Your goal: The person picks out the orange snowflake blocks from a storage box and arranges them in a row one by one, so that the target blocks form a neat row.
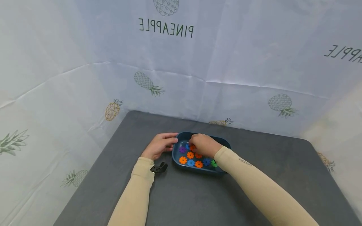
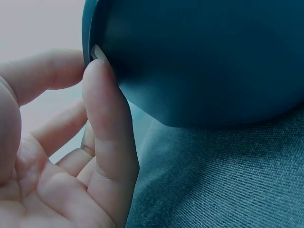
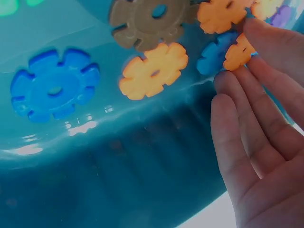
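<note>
A dark blue tray with rounded corners holds several flower-shaped plastic discs, lying flat in orange, blue, purple and green. My left hand grips the tray's left end; in the left wrist view the rim is pinched between thumb and finger. Inside the tray is my right hand, its fingertips at an orange disc that they appear to pinch near the tray's far left part. Close by, a blue disc lies partly behind that one. In the head view, the right hand and forearm hide the tray's right part.
The tray stands on a dark grey table. A black strap is at the left wrist. White cloth printed with pineapples hangs behind the table and at its sides.
</note>
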Demonstrator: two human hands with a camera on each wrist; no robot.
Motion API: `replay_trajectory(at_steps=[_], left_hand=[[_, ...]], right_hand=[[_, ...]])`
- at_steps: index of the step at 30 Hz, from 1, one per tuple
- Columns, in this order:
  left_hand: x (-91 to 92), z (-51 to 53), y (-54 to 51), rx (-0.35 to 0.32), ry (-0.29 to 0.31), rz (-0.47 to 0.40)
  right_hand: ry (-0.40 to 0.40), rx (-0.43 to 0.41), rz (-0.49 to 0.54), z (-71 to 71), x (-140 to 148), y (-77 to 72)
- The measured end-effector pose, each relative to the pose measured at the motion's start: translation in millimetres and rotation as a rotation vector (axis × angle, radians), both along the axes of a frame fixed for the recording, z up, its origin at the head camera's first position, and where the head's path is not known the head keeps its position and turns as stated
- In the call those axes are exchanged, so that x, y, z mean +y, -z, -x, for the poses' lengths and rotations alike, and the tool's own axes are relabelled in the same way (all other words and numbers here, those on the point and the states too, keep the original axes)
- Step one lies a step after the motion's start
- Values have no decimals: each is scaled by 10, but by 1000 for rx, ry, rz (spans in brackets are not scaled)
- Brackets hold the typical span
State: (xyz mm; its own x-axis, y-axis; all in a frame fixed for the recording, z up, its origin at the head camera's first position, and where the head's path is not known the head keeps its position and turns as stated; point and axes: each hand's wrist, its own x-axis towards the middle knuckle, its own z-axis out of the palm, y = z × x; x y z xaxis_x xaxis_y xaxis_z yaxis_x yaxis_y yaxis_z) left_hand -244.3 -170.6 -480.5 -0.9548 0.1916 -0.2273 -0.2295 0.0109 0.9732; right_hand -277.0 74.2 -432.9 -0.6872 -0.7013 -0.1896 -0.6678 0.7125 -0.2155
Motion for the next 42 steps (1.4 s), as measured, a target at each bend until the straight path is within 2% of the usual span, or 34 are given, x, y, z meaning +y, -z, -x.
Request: replay_trajectory(at_steps=[7,14,18,22,25,33,42], left_hand=[[-2,44,32,-12,52,-28],[-147,15,79,-13,57,1],[-188,15,87,-9,64,14],[-195,34,83,-9,48,14],[-181,43,80,-19,47,8],[-155,36,85,-39,55,3],[-96,82,80,-44,76,-11]], right_hand=[[43,8,56,-62,159,-162],[100,-52,214,-155,399,-271],[174,-75,345,-222,627,-311],[301,-106,470,-286,887,-313],[394,-113,536,-349,1092,-270],[545,-73,638,-548,1568,-25],[639,-36,660,-663,1888,264]])
